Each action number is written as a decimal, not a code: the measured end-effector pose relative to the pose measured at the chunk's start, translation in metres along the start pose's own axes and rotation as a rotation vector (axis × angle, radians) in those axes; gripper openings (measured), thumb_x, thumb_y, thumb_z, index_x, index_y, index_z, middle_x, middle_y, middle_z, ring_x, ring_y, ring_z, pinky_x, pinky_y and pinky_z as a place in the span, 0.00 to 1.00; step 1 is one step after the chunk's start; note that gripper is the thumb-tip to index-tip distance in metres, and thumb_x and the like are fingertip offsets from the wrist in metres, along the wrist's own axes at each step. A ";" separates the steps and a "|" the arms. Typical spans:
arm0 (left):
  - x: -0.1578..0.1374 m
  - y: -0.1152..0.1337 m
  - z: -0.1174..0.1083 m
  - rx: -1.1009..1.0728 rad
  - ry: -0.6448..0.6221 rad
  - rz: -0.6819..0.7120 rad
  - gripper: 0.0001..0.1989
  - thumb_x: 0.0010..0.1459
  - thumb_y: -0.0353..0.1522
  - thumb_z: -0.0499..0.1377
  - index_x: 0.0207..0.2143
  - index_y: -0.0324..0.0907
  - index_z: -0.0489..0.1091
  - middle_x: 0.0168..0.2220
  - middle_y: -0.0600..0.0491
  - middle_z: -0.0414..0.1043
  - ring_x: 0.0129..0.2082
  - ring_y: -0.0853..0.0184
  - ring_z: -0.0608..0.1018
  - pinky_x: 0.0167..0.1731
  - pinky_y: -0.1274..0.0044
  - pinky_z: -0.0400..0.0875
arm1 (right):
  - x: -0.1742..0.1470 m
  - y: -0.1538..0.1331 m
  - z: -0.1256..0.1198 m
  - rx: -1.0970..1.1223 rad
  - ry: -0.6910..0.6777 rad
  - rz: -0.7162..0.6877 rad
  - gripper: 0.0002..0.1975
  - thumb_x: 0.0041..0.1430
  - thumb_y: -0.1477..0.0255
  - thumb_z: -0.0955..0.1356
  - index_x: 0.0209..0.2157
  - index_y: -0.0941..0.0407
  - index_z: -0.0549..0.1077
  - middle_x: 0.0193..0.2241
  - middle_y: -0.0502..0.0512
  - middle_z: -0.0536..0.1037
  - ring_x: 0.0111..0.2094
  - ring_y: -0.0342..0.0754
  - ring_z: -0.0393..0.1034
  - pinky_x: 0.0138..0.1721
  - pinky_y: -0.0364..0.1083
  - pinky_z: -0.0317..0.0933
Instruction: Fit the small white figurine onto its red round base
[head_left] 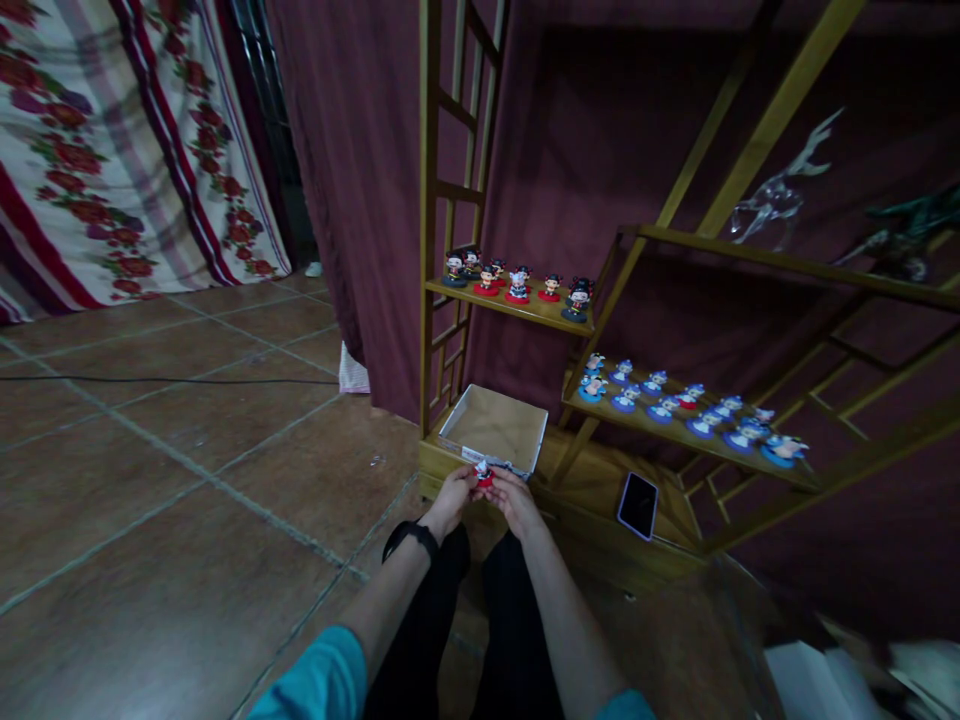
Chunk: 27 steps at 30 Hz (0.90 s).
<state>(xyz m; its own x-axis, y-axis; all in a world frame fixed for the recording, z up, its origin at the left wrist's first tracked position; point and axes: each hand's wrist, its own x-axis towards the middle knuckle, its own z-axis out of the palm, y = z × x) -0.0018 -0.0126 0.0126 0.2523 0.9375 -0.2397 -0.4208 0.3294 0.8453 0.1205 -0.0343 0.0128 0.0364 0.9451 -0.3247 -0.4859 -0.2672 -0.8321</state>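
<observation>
Small white-and-grey figurine on a round red base [484, 475]: located between the two bare hands, at their fingertips, upright. Left hand [453, 497] grasps the base at its left side; right hand [515, 500] grasps it at its right, so that both hands close on the one piece. Finer detail of the figurine is too small to read. Directly beyond the hands stands a shallow, open cardboard box with white outer walls and a tan interior [496, 430]; the figurine appears in front of its near wall, contact with which cannot be determined.
</observation>
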 end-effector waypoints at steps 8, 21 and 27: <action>-0.002 0.005 0.001 -0.057 0.027 -0.023 0.05 0.46 0.24 0.57 0.30 0.35 0.68 0.21 0.51 0.71 0.18 0.75 0.71 0.20 0.83 0.65 | -0.003 -0.001 0.001 -0.039 0.029 0.007 0.17 0.39 0.72 0.71 0.36 0.58 0.72 0.25 0.53 0.78 0.27 0.43 0.71 0.31 0.42 0.64; -0.004 0.005 0.000 -0.035 0.072 -0.016 0.06 0.47 0.23 0.59 0.31 0.36 0.67 0.24 0.51 0.71 0.22 0.74 0.74 0.23 0.83 0.67 | -0.003 -0.002 0.002 0.019 0.024 -0.035 0.15 0.39 0.72 0.71 0.33 0.57 0.73 0.26 0.53 0.77 0.27 0.42 0.70 0.31 0.42 0.64; -0.002 0.004 -0.001 -0.055 0.066 -0.009 0.06 0.47 0.22 0.58 0.30 0.35 0.68 0.25 0.50 0.72 0.23 0.73 0.74 0.22 0.83 0.67 | -0.002 0.000 0.001 0.018 0.025 -0.029 0.15 0.39 0.73 0.71 0.34 0.57 0.73 0.27 0.53 0.77 0.26 0.42 0.70 0.31 0.42 0.64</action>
<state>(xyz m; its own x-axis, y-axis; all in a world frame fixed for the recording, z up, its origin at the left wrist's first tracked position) -0.0049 -0.0131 0.0159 0.1989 0.9394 -0.2793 -0.4661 0.3414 0.8162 0.1196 -0.0360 0.0136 0.0719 0.9473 -0.3121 -0.5004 -0.2364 -0.8329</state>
